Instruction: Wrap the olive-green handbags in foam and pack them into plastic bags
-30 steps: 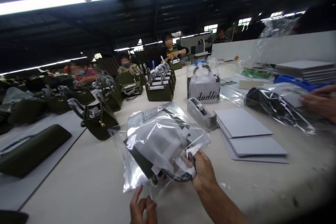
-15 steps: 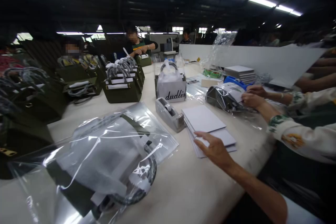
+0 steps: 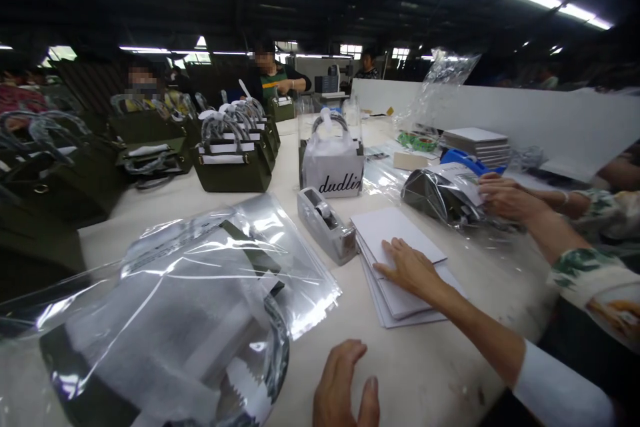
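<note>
My right hand (image 3: pixel 411 271) lies on a stack of white cards (image 3: pixel 393 230), fingers stretched over the top sheet and thumb near its left edge. At the bottom middle, my left hand (image 3: pixel 345 387) is open above the table, thumb apart from the fingers, holding nothing. Left of it lies a dark green handbag (image 3: pixel 90 380) with wrapped handles and white tissue, inside a clear plastic bag (image 3: pixel 200 267). Flat clear plastic sleeves (image 3: pixel 300 273) stick out beneath it. A grey tape dispenser (image 3: pixel 327 227) stands beside the cards.
Several green handbags (image 3: pixel 233 170) stand at the left and back. A handbag in a white "dudlin" cover (image 3: pixel 333 167) stands behind the dispenser. At right, a co-worker's hands (image 3: pixel 510 197) hold a plastic-wrapped bag (image 3: pixel 430 197) near a blue tape dispenser (image 3: pixel 463 161) and stacked boards (image 3: pixel 477 145).
My right hand has moved from the cards' near left edge onto the top of the stack. My left hand has come into view at the bottom. The whole view has shifted slightly.
</note>
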`<control>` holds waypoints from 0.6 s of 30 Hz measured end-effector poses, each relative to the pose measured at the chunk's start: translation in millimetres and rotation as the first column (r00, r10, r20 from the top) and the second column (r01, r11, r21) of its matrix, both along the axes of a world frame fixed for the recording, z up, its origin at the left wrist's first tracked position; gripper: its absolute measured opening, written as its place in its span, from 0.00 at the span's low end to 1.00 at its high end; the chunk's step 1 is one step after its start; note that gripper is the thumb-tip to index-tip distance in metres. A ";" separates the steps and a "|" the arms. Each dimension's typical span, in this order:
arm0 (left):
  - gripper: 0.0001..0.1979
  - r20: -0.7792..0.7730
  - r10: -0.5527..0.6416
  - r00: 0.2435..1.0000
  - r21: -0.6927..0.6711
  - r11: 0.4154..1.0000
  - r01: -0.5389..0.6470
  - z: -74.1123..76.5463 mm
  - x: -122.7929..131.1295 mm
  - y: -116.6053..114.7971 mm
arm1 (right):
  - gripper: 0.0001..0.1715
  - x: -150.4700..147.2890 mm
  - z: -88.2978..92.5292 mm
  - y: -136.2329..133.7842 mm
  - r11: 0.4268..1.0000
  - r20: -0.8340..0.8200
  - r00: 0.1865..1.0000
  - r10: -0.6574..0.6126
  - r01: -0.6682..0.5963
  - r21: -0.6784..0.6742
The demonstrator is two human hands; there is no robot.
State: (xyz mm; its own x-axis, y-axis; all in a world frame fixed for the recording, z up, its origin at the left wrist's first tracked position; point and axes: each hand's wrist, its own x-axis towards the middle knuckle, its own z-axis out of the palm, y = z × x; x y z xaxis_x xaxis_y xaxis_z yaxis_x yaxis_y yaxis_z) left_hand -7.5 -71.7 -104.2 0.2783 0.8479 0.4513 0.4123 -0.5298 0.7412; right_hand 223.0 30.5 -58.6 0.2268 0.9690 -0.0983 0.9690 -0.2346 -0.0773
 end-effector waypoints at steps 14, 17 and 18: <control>0.30 -0.397 -0.220 0.891 -0.096 0.976 0.198 10.2 99.2 68.8 | 0.27 84.9 22.8 123.2 0.963 0.046 0.969 0.241 -0.245 0.112; 0.32 -0.459 -0.259 0.850 -0.098 0.966 0.241 -1.3 110.3 75.5 | 0.24 77.4 17.9 144.8 0.926 0.061 0.925 0.375 -0.377 0.015; 0.32 -0.468 -0.253 0.846 -0.097 0.967 0.236 -4.3 112.0 76.1 | 0.25 75.7 18.4 147.7 0.920 0.081 0.917 0.391 -0.392 -0.001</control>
State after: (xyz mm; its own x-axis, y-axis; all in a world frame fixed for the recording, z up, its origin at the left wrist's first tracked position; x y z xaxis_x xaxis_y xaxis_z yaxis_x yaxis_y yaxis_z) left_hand 104.4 4.4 -108.4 0.6508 0.7367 0.1835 0.5781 -0.6375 0.5093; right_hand 298.6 178.2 -40.2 -0.1647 0.9831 -0.0805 0.9862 0.1654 0.0017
